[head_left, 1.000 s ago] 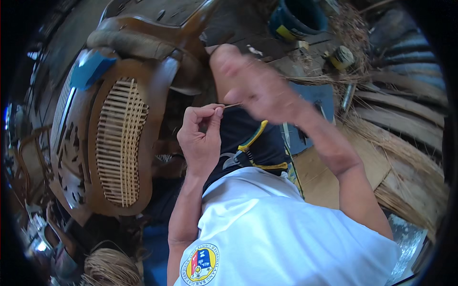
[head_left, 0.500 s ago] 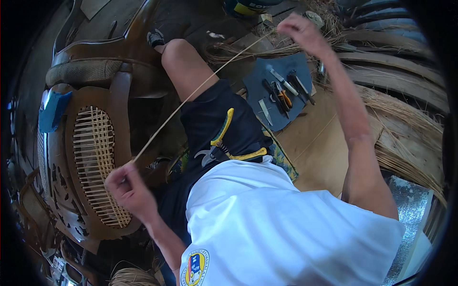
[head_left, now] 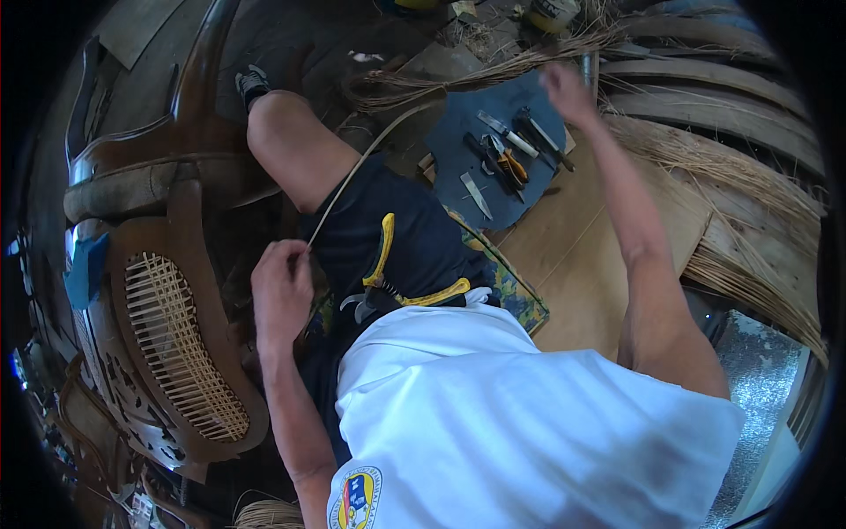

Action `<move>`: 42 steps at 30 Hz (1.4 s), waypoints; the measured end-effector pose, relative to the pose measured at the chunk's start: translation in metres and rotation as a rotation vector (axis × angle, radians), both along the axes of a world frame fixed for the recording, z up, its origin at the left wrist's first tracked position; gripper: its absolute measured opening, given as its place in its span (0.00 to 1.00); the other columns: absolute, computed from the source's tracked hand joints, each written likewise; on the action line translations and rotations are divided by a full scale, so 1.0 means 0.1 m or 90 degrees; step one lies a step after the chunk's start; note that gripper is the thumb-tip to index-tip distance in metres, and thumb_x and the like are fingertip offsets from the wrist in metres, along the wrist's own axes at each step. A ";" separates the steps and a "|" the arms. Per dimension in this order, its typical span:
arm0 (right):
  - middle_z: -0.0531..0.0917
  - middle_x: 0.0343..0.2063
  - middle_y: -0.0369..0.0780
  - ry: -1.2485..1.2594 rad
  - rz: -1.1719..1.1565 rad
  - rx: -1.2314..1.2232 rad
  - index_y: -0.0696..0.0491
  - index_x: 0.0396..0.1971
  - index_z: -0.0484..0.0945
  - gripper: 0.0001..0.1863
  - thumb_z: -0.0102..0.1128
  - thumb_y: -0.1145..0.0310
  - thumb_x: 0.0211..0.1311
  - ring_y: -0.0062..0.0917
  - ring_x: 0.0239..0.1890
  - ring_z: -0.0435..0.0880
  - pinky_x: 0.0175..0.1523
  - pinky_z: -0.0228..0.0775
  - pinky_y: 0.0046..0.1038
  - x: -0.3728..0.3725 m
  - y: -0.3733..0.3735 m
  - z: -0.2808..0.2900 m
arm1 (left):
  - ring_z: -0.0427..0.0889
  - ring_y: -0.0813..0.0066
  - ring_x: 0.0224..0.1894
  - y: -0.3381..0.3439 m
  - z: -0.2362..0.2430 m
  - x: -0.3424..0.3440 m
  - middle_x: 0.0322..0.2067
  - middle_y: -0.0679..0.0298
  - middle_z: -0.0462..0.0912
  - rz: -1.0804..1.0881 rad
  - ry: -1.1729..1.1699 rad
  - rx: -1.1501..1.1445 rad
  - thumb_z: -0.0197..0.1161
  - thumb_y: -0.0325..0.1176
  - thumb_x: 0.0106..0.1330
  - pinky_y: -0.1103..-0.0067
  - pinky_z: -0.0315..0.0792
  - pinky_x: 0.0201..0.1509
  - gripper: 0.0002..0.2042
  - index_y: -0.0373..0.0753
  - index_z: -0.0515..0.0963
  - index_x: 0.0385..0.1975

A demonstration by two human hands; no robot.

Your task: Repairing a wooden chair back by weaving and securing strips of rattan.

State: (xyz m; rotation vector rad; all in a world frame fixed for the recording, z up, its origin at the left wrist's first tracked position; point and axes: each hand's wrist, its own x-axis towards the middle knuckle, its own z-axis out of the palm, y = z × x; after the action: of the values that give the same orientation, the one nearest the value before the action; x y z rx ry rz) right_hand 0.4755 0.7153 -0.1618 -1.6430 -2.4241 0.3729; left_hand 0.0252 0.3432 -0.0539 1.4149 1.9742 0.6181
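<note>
My left hand (head_left: 284, 271) pinches a long, pale cane strip (head_left: 357, 166), which curves up over my bent bare leg. My right hand (head_left: 564, 88) is raised at the upper right, beside a dark blue-grey mat (head_left: 463, 110); its fingers are slightly blurred, and I cannot tell whether they hold anything. Yellow-handled pruning shears (head_left: 385, 236) lie on my dark shorts. Left of my left hand is a brown wooden chair (head_left: 211, 264) with a partly woven oval cane panel (head_left: 185, 348).
Knives and orange-handled pliers (head_left: 515, 166) lie on the mat. A plywood board (head_left: 582, 273), cane bundles (head_left: 749, 291) and curved planks (head_left: 705, 106) fill the right side. A can (head_left: 553, 16) stands at the top; coiled strands (head_left: 269, 516) are at the bottom left.
My left hand has moved right and up from half a second ago; my right hand has come down a little. The strip, earlier stretched straight between them, now curves loosely.
</note>
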 end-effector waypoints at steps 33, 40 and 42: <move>0.80 0.35 0.38 0.251 0.220 -0.681 0.56 0.42 0.81 0.13 0.60 0.60 0.73 0.26 0.38 0.81 0.46 0.74 0.30 -1.13 -2.59 1.44 | 0.77 0.85 0.28 -0.22 0.32 -0.13 0.30 0.67 0.84 0.332 -0.399 -0.014 0.65 0.35 0.74 0.85 0.72 0.35 0.09 0.35 0.81 0.42; 0.79 0.32 0.30 0.507 -0.073 -0.632 0.58 0.42 0.79 0.12 0.59 0.63 0.74 0.13 0.37 0.75 0.44 0.70 0.22 -0.44 -2.31 0.44 | 0.78 0.85 0.28 -0.41 0.21 -0.27 0.32 0.65 0.85 0.380 -0.404 -0.002 0.65 0.37 0.74 0.85 0.72 0.34 0.11 0.35 0.82 0.45; 0.80 0.33 0.32 0.478 -0.156 -0.605 0.57 0.43 0.79 0.12 0.61 0.63 0.73 0.17 0.37 0.78 0.43 0.71 0.24 -0.43 -2.32 -0.12 | 0.78 0.85 0.28 -0.44 0.19 -0.27 0.32 0.65 0.85 0.385 -0.410 0.002 0.65 0.37 0.74 0.85 0.72 0.34 0.11 0.35 0.81 0.45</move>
State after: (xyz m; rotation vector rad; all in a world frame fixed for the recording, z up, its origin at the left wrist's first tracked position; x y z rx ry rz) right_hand 0.4327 0.4829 -0.1733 -1.5756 -1.4898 1.8878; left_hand -0.0022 0.2990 -0.0353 0.4790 1.8217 1.1685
